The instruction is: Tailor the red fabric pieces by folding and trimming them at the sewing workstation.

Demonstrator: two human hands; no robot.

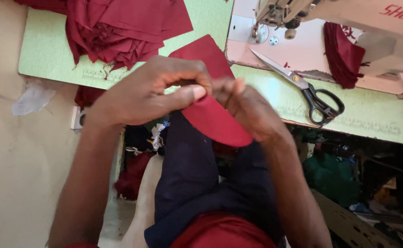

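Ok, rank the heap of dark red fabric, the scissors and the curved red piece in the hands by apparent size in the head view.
1. Heap of dark red fabric, clearly largest.
2. Scissors and curved red piece look alike in extent; the piece is nearer the camera and partly covered by both hands, so no ranking.

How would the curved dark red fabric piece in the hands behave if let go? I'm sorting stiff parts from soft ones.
The curved red fabric piece probably has some stiffness: its rounded edge holds shape beyond the left hand and right hand. It looks thin, so likely light and unlikely to roll.
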